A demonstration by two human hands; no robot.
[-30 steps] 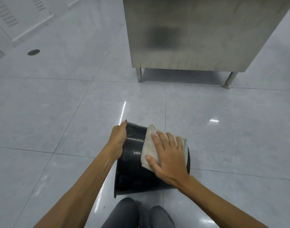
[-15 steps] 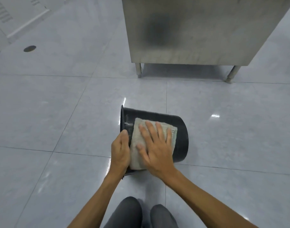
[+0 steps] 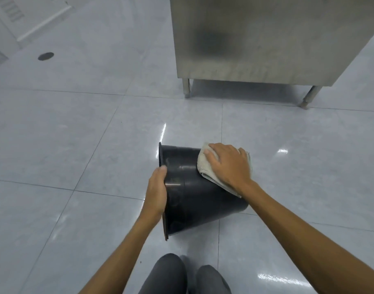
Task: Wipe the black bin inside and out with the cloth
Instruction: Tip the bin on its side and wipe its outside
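Bin: black bin [image 3: 194, 194] lay on its side on the grey tiled floor [image 3: 75, 145], rim to the left, base to the right, just ahead of the person's knees [image 3: 184, 274].
Left hand: left hand [image 3: 156, 194] gripped the bin at the rim end, thumb over the outer wall; fingers were hidden past the rim, so whether they curled inside could not be told.
Right hand: right hand [image 3: 228, 166] lay palm-down with fingers spread, pressing the cloth onto the bin's upper outer wall near the base end. Not clenched; flat on the fabric.
Cloth: pale folded cloth [image 3: 205, 168] sat between palm and bin, edges showing to the left of the fingers and below the wrist.
Surroundings: stainless steel cabinet [image 3: 256, 39] on short legs stood well beyond the bin; round floor drain [image 3: 45, 56] far off to the left.
Floor: glossy, with light glints near the bin.
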